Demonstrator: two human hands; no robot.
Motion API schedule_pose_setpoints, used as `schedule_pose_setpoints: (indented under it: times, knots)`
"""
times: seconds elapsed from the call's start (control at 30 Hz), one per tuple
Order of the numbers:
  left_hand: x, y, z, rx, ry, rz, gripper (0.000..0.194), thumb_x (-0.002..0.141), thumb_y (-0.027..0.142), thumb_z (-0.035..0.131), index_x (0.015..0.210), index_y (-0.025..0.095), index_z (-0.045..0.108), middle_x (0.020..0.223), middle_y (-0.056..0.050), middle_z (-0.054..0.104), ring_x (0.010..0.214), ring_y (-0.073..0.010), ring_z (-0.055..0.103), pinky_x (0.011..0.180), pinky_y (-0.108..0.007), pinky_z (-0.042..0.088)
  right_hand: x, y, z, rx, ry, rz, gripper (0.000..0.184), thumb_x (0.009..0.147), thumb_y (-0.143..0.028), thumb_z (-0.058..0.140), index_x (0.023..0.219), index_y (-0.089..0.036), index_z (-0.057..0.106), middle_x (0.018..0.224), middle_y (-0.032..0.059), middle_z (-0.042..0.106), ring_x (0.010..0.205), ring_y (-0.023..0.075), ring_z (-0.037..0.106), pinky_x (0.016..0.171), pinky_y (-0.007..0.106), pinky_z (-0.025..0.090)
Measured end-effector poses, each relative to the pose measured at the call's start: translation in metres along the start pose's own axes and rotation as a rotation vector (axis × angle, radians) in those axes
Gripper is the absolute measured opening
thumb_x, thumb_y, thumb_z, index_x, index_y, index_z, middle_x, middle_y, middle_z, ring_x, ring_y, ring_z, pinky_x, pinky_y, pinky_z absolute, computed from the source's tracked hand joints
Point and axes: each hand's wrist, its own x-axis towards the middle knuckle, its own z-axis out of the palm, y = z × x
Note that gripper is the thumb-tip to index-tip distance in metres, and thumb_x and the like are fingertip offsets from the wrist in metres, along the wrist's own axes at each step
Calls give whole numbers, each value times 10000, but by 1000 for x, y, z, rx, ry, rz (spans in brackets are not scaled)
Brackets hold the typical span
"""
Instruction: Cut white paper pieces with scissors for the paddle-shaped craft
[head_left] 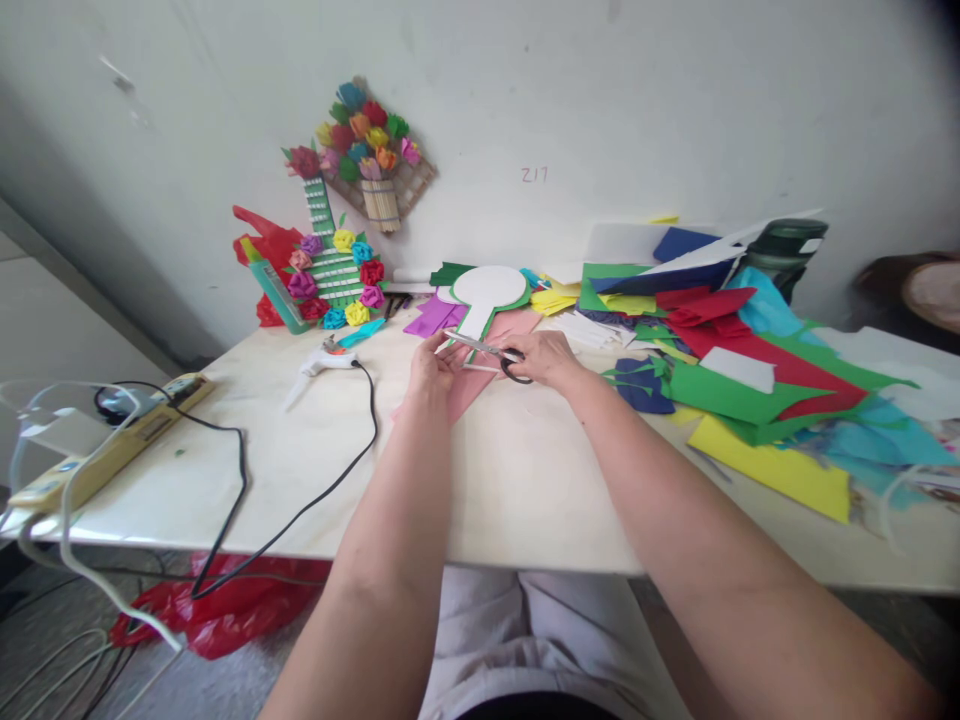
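My right hand (546,358) grips the dark handles of a pair of scissors (480,346), whose metal blades point left toward my other hand. My left hand (435,366) is closed at the blade tips, and a thin white strip (481,368) runs out of its fingers below the blades. Just behind both hands lies a white paper cutout with a round head and narrow stem (491,288), edged in green. Pink paper (466,395) lies under the hands, partly covered by them.
A glue gun (322,362) with a black cord lies left, near a power strip (112,440). A glue bottle (277,290) leans beside a green guitar-shaped craft with paper flowers (334,265). Coloured paper (742,395) is heaped on the right, before a dark green container (784,250).
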Motion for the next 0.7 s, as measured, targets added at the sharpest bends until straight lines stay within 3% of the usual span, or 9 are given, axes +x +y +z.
schedule_pose_setpoints:
  times: [0.43, 0.7]
  knots:
    - [-2, 2, 1, -7, 14, -19, 24, 724, 146, 507, 742, 142, 524, 657, -69, 618, 701, -181, 646, 652, -259, 529, 0, -4, 7, -40, 50, -9, 278, 682, -308, 529, 937, -289, 640, 831, -24, 684, 748, 159, 595, 573, 241, 335]
    - [9, -4, -4, 4, -40, 68, 22, 704, 95, 561, 725, 103, 561, 665, -64, 629, 637, -147, 638, 674, -250, 525, -1, -6, 7, 39, 40, 52, 293, 667, -298, 540, 943, -292, 640, 832, -25, 685, 756, 162, 610, 614, 247, 394]
